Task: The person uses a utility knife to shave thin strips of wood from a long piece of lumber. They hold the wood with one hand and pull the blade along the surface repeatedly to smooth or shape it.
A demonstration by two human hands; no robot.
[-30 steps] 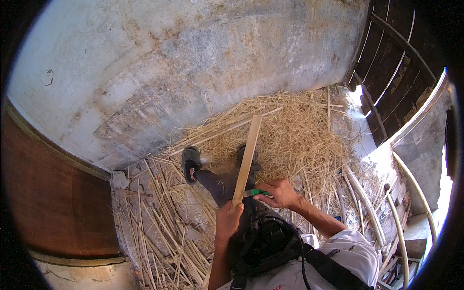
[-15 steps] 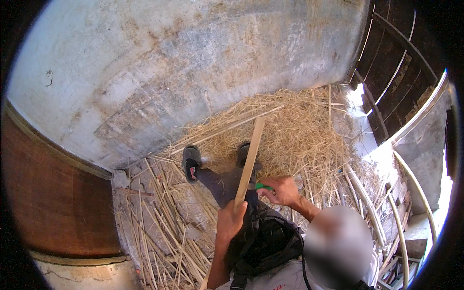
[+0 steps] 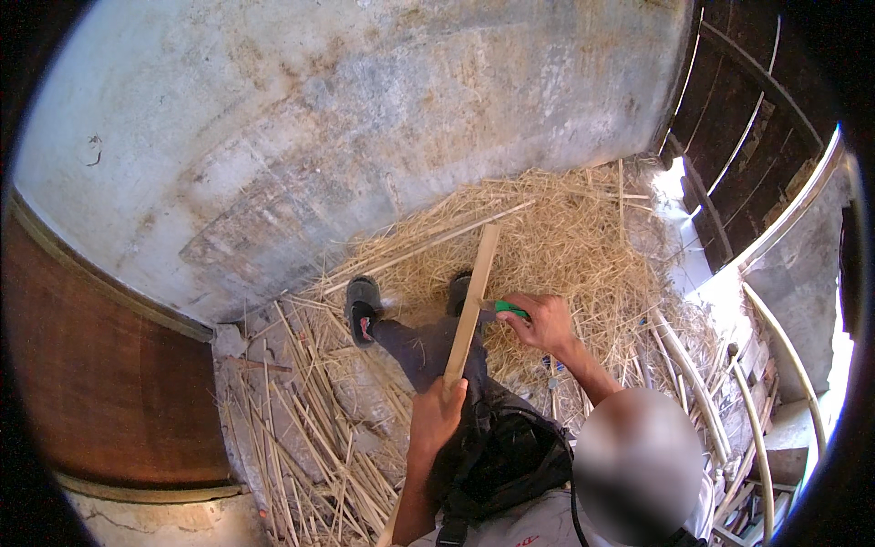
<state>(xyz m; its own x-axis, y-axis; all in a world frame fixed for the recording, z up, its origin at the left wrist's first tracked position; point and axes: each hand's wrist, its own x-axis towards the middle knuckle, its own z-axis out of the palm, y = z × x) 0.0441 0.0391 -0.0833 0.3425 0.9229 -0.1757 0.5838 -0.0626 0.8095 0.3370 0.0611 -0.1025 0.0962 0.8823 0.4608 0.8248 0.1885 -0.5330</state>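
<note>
My left hand (image 3: pixel 436 417) is closed around the lower end of a flat, pale bamboo strip (image 3: pixel 475 287), which slants up and away between my legs. My right hand (image 3: pixel 547 325) grips a green-handled knife (image 3: pixel 510 310) to the right of the strip. Its short dark blade points left and meets the strip's right edge around mid-length. Whether the blade is cutting into the strip is too small to tell.
Shavings (image 3: pixel 574 228) cover the floor ahead and right. Thin split strips (image 3: pixel 319 428) lie scattered at left. My shoes (image 3: pixel 363 305) stand near a stained wall (image 3: pixel 365 118). Curved poles (image 3: pixel 693 383) lie at right; a brown panel (image 3: pixel 109 365) stands at far left.
My right hand and the knife have moved up along the strip, away from my left hand, and slightly right. The left hand and strip have hardly moved.
</note>
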